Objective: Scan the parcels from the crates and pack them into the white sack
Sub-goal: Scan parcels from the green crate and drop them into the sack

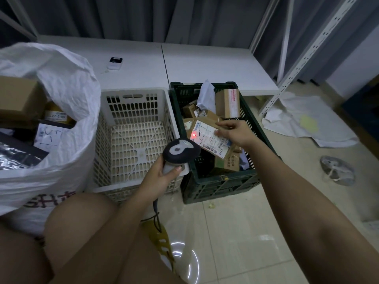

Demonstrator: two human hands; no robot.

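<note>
Cardboard parcel [207,136] held above the middle of the dark green crate [221,181], tilted, white label facing up, red scanner dot on the label's left part. Right hand [235,134] gripping the parcel at its right edge, fingers curled over the top, thumb side hidden. Left hand [162,177] wrapped around the handle of the barcode scanner [180,152], thumb pressed on the pale grip, scanner head pointed toward the label, just beside the parcel but apart from it. Dark cable hanging down from the scanner handle toward the tiled floor [246,232].

More cardboard parcels [226,103] and a grey mailer bag [207,95] piled along the far and right sides of the green crate. White crate [133,111] touching the green crate's left wall, only its slotted bottom visible inside. White sack [67,140] at the left, mouth open, boxes [18,97] and labelled packets inside. Behind the crates a low white table [205,66] with a small black-and-white device [115,62] near its left part. White metal shelving [307,50] at the right, crumpled white sheets [307,121] on the floor under it.
</note>
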